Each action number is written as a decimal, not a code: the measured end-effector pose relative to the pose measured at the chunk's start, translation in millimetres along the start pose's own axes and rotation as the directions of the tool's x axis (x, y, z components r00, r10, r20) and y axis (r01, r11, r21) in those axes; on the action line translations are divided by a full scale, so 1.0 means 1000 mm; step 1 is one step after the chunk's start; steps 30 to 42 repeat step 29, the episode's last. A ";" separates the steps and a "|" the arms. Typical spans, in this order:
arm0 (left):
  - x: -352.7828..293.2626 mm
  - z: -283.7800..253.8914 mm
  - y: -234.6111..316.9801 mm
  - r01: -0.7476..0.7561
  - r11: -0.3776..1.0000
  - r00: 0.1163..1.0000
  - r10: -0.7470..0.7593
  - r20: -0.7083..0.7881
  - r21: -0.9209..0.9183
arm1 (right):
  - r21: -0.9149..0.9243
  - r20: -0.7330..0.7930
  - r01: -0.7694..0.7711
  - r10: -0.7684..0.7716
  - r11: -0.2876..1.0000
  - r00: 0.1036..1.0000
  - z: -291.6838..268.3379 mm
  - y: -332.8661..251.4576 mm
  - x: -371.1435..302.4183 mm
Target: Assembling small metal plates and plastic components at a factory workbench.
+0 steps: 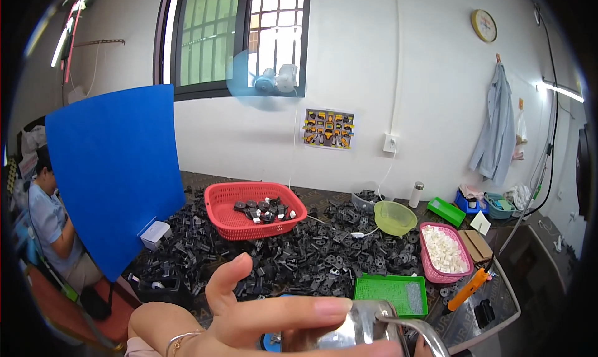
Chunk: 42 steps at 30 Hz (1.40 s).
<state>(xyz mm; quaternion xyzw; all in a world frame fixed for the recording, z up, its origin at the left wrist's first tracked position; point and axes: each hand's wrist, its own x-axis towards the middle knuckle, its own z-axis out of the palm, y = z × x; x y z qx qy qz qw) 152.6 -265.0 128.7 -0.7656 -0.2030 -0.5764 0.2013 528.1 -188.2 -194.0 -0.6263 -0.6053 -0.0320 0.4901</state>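
Observation:
Close to the camera at the lower edge is a shiny metal mug [358, 326] with a curved metal handle [423, 329] on its right side. My left hand [249, 316], a thin bracelet at its wrist, comes in from the lower left. One finger lies across the mug's upper part and another across its front, while the thumb sticks up. Of my right hand [422, 347] only a bit of skin shows, inside the handle's loop. The rest of it is below the picture. What is in the mug is hidden.
Black plastic parts [293, 257] cover the table in a heap. Around them stand a red basket [255, 231], a green tray [367, 288], a pink basket of white pieces [445, 276], a yellow bowl [395, 220] and an orange electric screwdriver [468, 290]. Behind a blue panel [115, 176] sits a person [53, 220].

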 end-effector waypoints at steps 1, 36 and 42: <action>0.008 0.001 -0.003 -0.096 0.983 0.994 0.087 -0.061 -0.156 | -0.004 0.019 0.002 -0.002 1.000 1.000 0.001 -0.002 0.002; -0.355 -0.358 -0.209 0.949 -0.040 0.102 -0.901 -0.423 0.313 | -0.024 0.084 -0.101 0.103 0.995 0.991 0.014 0.033 -0.008; -0.355 -0.358 -0.209 0.949 -0.040 0.102 -0.901 -0.423 0.313 | -0.024 0.084 -0.101 0.103 0.995 0.991 0.014 0.033 -0.008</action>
